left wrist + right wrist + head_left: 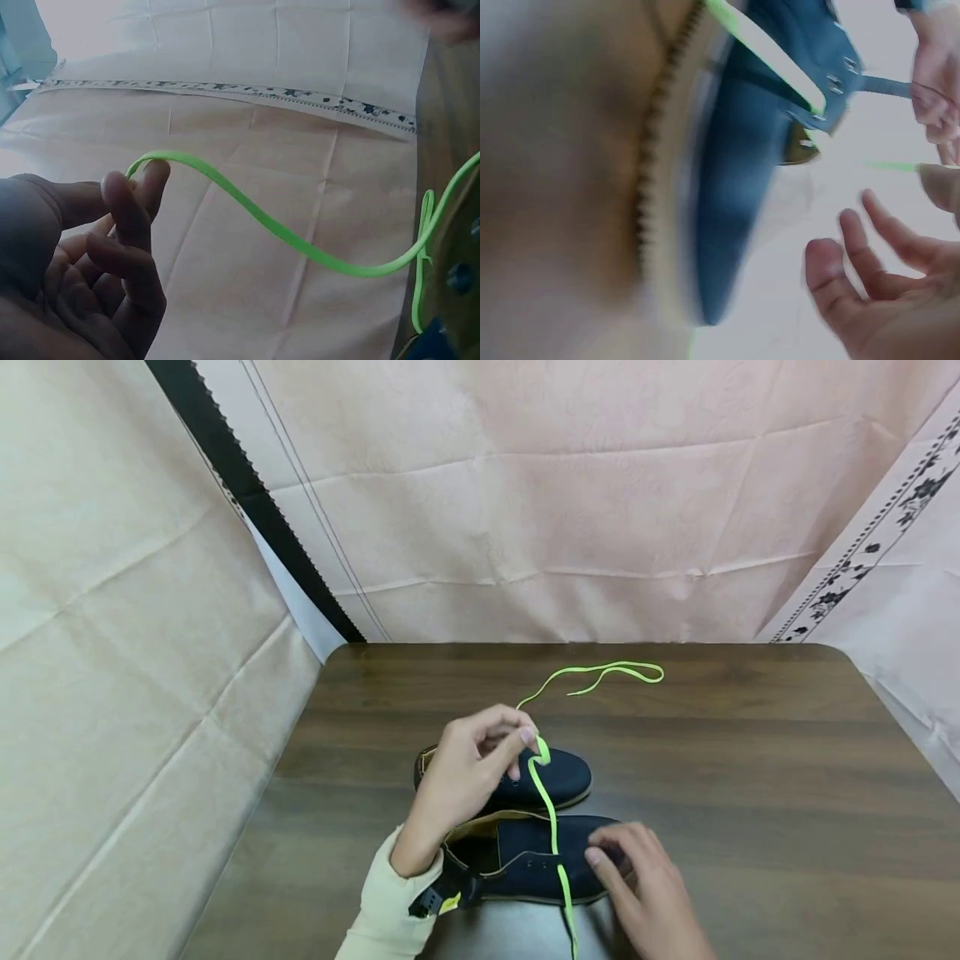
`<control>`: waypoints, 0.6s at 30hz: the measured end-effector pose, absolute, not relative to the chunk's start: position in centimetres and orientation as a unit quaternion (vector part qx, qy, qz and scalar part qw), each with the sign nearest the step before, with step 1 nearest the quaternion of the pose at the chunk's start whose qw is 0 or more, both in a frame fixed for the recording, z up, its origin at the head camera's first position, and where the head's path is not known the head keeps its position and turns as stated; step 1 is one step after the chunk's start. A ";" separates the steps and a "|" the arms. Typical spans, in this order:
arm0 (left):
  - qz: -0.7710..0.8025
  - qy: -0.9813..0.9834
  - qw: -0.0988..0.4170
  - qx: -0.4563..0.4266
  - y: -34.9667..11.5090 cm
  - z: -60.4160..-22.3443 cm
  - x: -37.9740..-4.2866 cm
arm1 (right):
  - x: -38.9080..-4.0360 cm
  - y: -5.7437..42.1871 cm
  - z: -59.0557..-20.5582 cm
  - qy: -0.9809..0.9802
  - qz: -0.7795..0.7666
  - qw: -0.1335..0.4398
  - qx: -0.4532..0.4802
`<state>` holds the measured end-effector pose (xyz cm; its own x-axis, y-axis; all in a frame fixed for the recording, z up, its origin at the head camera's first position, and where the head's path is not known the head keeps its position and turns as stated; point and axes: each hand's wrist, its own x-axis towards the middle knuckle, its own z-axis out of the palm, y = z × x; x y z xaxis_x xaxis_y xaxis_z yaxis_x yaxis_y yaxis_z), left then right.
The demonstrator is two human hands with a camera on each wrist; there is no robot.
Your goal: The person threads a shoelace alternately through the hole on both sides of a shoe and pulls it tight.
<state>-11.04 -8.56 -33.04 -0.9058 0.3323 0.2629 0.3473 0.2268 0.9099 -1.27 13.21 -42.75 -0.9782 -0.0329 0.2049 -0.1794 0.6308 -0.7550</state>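
Note:
My left hand point(467, 768) pinches a flat neon-green shoelace point(553, 818) between thumb and fingertips, above the two shoes; the left wrist view shows the lace drooping from this pinch. From there it runs down to an eyelet of the near navy shoe point(517, 885), and a length continues towards the front of the table. In the right wrist view, green lace point(776, 56) crosses the shoe's side to an eyelet. My right hand point(648, 881) is beside that shoe's toe, fingers loosely bent and holding nothing. Behind lies a second navy shoe point(573, 777), partly hidden by my left hand.
A looped green lace end point(618, 668) lies on the brown wooden table point(750, 760), near its back edge. Pale creased cloth point(562, 510) hangs behind the table, with more at the sides. A dark strap with a yellow tag point(450, 903) is at the left wrist.

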 end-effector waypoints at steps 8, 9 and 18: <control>-0.549 -0.798 -0.039 -0.247 -8.4 -33.3 -9.1 | -5.0 12.1 -39.4 -0.790 0.552 0.142 0.227; -0.546 -0.798 -0.035 -0.252 -8.4 -33.3 -8.9 | -5.4 11.9 -39.3 -0.777 0.564 0.140 0.243; -0.538 -0.806 0.049 -0.242 -8.3 -34.1 -9.0 | -5.8 10.1 -39.3 -0.739 0.627 0.086 0.230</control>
